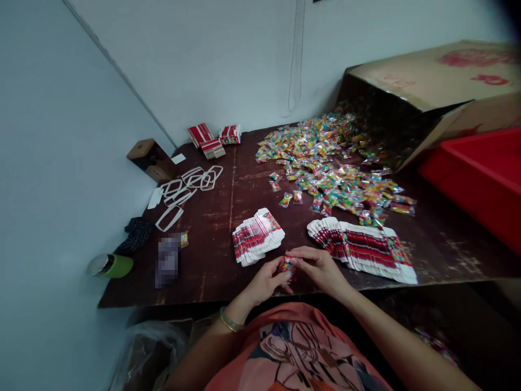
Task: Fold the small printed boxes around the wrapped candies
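Close to the table's front edge, my left hand (pixel 266 279) and my right hand (pixel 319 270) meet around a small red printed box (pixel 287 264). Fingers of both hands are closed on it and cover much of its surface. Just beyond my left hand lies a fanned stack of flat red-and-white cartons (pixel 257 237). A longer fanned row of the same cartons (pixel 366 247) spreads to the right of my right hand. Farther back is a large heap of small clear-wrapped colourful candies (pixel 321 141), with a few loose packets at its near side.
An open cardboard box (pixel 431 81) lies at the back right, candies spilling from it. Beside it stands a red plastic bin (pixel 480 179). White paper frames (pixel 183 190), a wooden box (pixel 150 157), red card stacks (pixel 205 140) and a green bottle (pixel 112 266) occupy the left.
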Tool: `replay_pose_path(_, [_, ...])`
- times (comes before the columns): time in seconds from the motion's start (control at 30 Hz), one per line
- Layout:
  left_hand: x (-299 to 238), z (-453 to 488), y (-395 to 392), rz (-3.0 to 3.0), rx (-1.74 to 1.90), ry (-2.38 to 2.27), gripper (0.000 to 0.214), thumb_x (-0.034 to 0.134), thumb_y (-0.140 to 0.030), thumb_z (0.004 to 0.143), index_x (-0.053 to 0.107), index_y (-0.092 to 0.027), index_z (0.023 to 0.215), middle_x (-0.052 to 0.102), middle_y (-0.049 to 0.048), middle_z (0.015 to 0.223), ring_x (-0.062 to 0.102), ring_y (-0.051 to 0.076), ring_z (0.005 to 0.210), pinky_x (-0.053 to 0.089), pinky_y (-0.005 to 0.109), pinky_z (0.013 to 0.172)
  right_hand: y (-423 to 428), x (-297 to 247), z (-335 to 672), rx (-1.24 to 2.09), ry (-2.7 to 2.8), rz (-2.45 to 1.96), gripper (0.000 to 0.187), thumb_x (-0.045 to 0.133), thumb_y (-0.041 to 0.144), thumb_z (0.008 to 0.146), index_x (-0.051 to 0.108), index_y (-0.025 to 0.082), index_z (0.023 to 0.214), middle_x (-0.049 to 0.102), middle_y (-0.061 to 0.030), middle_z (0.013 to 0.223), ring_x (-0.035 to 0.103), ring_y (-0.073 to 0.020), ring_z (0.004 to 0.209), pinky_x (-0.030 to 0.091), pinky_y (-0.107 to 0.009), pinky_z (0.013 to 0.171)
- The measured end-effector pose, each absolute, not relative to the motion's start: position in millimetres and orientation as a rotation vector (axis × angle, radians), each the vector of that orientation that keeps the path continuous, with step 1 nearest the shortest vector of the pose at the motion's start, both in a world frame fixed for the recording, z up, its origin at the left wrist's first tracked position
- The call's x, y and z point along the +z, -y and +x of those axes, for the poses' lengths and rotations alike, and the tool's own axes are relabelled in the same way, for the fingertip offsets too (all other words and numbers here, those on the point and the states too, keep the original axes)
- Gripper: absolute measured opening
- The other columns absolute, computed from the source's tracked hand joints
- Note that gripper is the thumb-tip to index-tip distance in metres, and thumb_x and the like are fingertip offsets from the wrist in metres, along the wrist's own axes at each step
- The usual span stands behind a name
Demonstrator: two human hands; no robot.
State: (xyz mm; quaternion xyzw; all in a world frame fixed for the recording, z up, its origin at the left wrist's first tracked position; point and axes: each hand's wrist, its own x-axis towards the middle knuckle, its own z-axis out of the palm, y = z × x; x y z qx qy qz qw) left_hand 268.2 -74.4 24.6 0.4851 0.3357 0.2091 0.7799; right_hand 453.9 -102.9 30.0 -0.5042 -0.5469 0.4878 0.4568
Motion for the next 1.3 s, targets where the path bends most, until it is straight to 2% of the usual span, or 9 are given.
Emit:
replay_pose_path(0.1, [24.0, 266.9, 70.3, 1.193, 0.403, -0.763, 0.043, 0.064, -0.038, 0.081, 0.061, -0.015, 0.118, 0.06, 0.0072, 0.1, 0.056, 0.014, 0.076, 0.053, 0.025, 0.062, 104.7, 19.7, 455.5, 1.25, 1.296, -1.251, 0.027, 0.066, 0.043, 0.083, 0.076, 0.02, 0.094, 0.073, -0.0071, 0.09, 0.067, -0.0184, 0.077, 0.054, -0.03, 0.07])
replay_pose_path(0.27, [19.2, 270.9, 73.7, 1.064, 0.394, -0.71, 0.05, 0.065, -0.041, 0.081, 0.057, -0.017, 0.124, 0.059, 0.0084, 0.105, 0.057, 0.016, 0.08, 0.054, 0.028, 0.064, 117.0, 10.8, 450.1, 0.872, 1.556, -1.244, 0.027, 0.059, 0.033, 0.09, 0.07, 0.028, 0.114, 0.071, -0.0082, 0.11, 0.063, -0.0222, 0.1, 0.048, -0.042, 0.093])
replay_pose_path(0.37, [17.9, 280.8, 84.5, 1.037, 0.343, -0.643, 0.054, 0.06, -0.048, 0.084, 0.053, -0.019, 0.129, 0.061, 0.0104, 0.109, 0.059, 0.019, 0.087, 0.055, 0.031, 0.066, 130.6, 19.7, 461.1, 0.815, 1.665, -1.248, 0.03, 0.054, 0.031, 0.092, 0.065, 0.029, 0.12, 0.071, -0.0077, 0.109, 0.063, -0.02, 0.093, 0.052, -0.037, 0.084])
replay_pose_path(0.53, [18.9, 289.2, 57.1, 1.714, 0.373, -0.816, 0.043, 0.056, -0.043, 0.087, 0.061, -0.019, 0.122, 0.063, 0.0124, 0.118, 0.059, 0.024, 0.103, 0.05, 0.039, 0.088, 181.4, 49.1, 567.3, 0.871, 1.703, -1.599, 0.029, 0.052, 0.039, 0.092, 0.07, 0.03, 0.113, 0.071, -0.0106, 0.107, 0.066, -0.0231, 0.095, 0.053, -0.038, 0.083])
replay_pose_path(0.67, [8.3, 276.5, 8.3, 2.342, 0.508, -1.465, 0.046, 0.058, -0.035, 0.086, 0.056, -0.016, 0.128, 0.048, 0.0171, 0.14, 0.035, 0.036, 0.134, 0.024, 0.058, 0.111, 209.0, 59.6, 638.3, 0.765, 1.777, -1.846, 0.028, 0.061, 0.053, 0.081, 0.078, 0.032, 0.089, 0.071, -0.0191, 0.096, 0.069, -0.0269, 0.085, 0.052, -0.042, 0.074])
replay_pose_path(0.77, [-4.2, 266.6, -0.5, 2.568, 0.349, -1.586, 0.054, 0.057, -0.041, 0.086, 0.05, -0.022, 0.135, 0.041, 0.0138, 0.146, 0.027, 0.041, 0.137, 0.017, 0.065, 0.11, 183.4, 58.4, 603.9, 0.818, 1.769, -1.772, 0.032, 0.054, 0.051, 0.086, 0.074, 0.031, 0.102, 0.07, -0.0162, 0.107, 0.065, -0.0299, 0.098, 0.051, -0.05, 0.086])
replay_pose_path(0.87, [-12.4, 260.2, 13.4, 2.716, 0.287, -1.407, 0.055, 0.054, -0.044, 0.087, 0.044, -0.031, 0.14, 0.039, 0.006, 0.15, 0.023, 0.037, 0.14, 0.014, 0.064, 0.112, 123.9, 43.6, 527.6, 0.905, 1.885, -1.529, 0.03, 0.047, 0.038, 0.094, 0.068, 0.027, 0.113, 0.065, -0.0105, 0.119, 0.059, -0.0255, 0.113, 0.047, -0.044, 0.097])
replay_pose_path(1.0, [-14.7, 253.4, 29.3, 2.785, 0.282, -1.295, 0.063, 0.048, -0.046, 0.089, 0.032, -0.026, 0.146, 0.034, 0.0047, 0.153, 0.018, 0.033, 0.143, 0.01, 0.058, 0.115, 58.8, 10.1, 455.7, 0.452, 2.11, -1.721, 0.049, 0.058, 0.028, 0.087, 0.05, 0.016, 0.135, 0.055, -0.0163, 0.132, 0.052, -0.0302, 0.117, 0.045, -0.048, 0.096])
replay_pose_path(1.3, [-13.8, 248.6, 23.2, 2.782, 0.285, -1.26, 0.062, 0.044, -0.047, 0.091, 0.032, -0.021, 0.146, 0.035, 0.007, 0.152, 0.017, 0.032, 0.144, 0.008, 0.058, 0.116, 49.2, 4.7, 438.0, 0.19, 2.585, -1.714, 0.024, 0.05, 0.003, 0.085, 0.069, 0.008, 0.099, 0.068, -0.0191, 0.096, 0.058, -0.0284, 0.09, 0.047, -0.035, 0.071])
